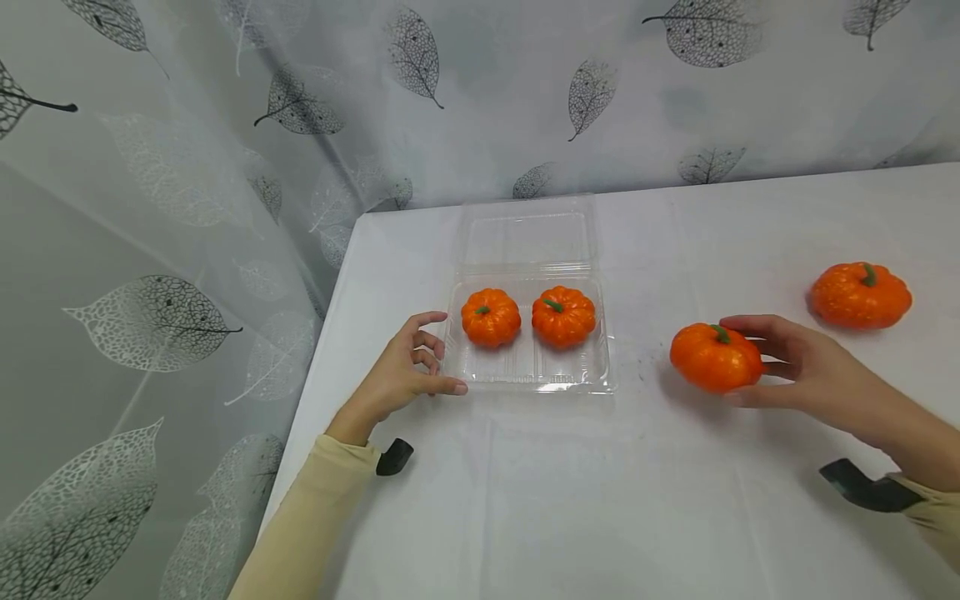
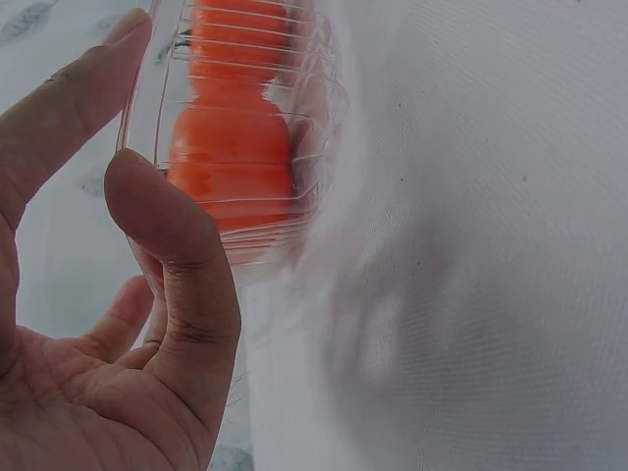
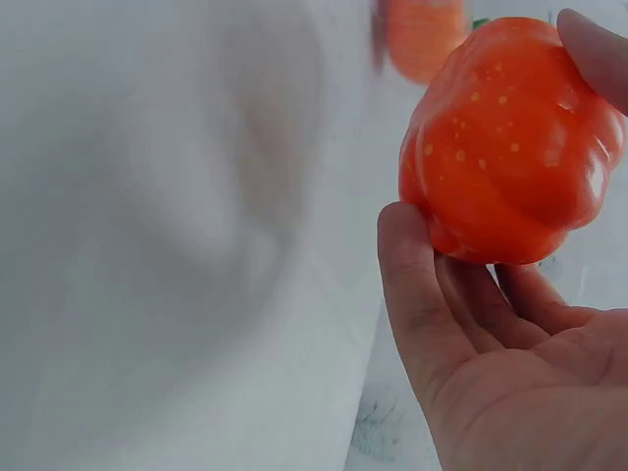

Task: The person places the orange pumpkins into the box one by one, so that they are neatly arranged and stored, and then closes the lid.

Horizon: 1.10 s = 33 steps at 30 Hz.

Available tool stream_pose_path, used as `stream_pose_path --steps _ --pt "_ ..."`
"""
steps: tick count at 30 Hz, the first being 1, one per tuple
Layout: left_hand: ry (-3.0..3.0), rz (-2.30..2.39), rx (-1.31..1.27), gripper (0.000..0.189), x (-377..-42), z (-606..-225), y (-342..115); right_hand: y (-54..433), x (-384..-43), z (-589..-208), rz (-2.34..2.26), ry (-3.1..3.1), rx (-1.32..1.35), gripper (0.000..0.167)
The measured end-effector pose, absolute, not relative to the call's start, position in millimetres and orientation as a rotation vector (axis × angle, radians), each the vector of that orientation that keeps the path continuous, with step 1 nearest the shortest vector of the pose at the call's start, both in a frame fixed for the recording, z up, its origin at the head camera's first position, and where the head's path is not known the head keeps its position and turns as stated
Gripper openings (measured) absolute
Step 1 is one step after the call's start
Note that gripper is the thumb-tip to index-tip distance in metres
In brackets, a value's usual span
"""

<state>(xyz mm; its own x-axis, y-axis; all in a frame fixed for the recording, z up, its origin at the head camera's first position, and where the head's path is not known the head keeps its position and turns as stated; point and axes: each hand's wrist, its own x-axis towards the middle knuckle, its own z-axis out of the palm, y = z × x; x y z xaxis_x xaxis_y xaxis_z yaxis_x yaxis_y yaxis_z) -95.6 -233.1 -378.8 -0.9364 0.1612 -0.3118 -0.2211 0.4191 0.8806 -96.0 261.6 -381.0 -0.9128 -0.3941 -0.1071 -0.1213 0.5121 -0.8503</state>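
My right hand [image 1: 787, 367] holds a small orange toy pumpkin [image 3: 510, 142] with a green stem, thumb on one side and fingers on the other. In the head view it hangs just over the white table, right of the clear plastic clamshell box [image 1: 528, 375]. Two similar pumpkins, a left one [image 1: 491, 318] and a right one [image 1: 564, 317], sit side by side in the box, whose lid [image 1: 528, 237] lies folded back. At the box's left edge is my left hand [image 1: 401, 371], thumb and fingers spread, fingertips [image 2: 147, 186] right at the rim.
Another orange pumpkin [image 1: 860, 296] rests on the white tablecloth [image 1: 600, 500] at the far right. A grey curtain with leaf prints [image 1: 495, 92] hangs behind the table and along its left side. Dark straps [image 1: 393, 457] are on both wrists.
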Motion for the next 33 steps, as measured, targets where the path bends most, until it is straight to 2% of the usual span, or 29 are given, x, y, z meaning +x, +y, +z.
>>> stream_pose_path --steps 6,17,33 --pt "2.326 1.525 -0.061 0.104 -95.3 -378.7 -232.7 235.7 -97.8 -364.5 -1.436 2.34 -0.573 0.072" --pt "2.334 1.526 -0.053 0.102 -93.8 -376.4 -232.0 175.9 -105.2 -345.3 -1.449 2.095 -0.626 0.071" --pt "2.324 1.536 -0.035 0.104 -93.3 -376.9 -232.5 119.4 -118.3 -338.7 -1.645 1.716 -0.52 0.074"
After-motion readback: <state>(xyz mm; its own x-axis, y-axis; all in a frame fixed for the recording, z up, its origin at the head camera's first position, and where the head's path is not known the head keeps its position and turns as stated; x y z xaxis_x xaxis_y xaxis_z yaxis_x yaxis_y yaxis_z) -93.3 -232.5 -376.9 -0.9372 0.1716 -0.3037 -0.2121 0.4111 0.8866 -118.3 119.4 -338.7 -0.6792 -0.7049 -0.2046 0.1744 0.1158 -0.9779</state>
